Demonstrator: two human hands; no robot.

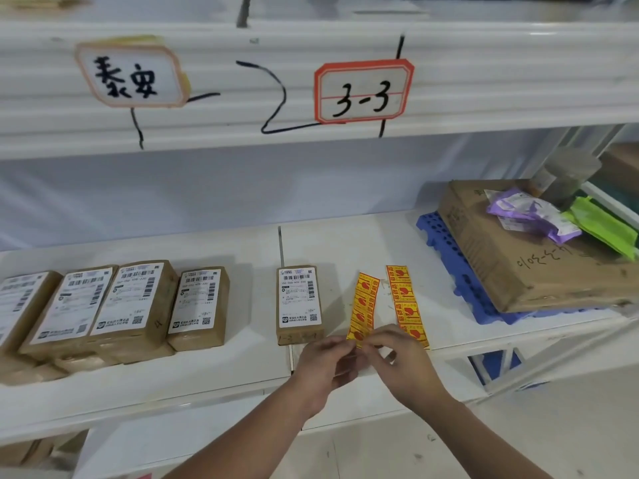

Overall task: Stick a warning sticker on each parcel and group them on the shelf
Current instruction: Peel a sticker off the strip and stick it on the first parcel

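Note:
Several brown parcels with white shipping labels lie on the white shelf (242,361). A group of them (114,305) sits at the left, and a single parcel (300,302) lies apart near the middle. A yellow and red warning sticker strip (363,305) is pinched at its near end between my left hand (326,357) and my right hand (404,361), just right of the single parcel. A second sticker strip (406,302) lies flat on the shelf beside it. No sticker shows on any parcel.
At the right, a large cardboard box (518,264) rests on a blue plastic pallet (453,267), with purple (532,216) and green (601,226) bags on top. An upper shelf beam carries a label reading 3-3 (363,91).

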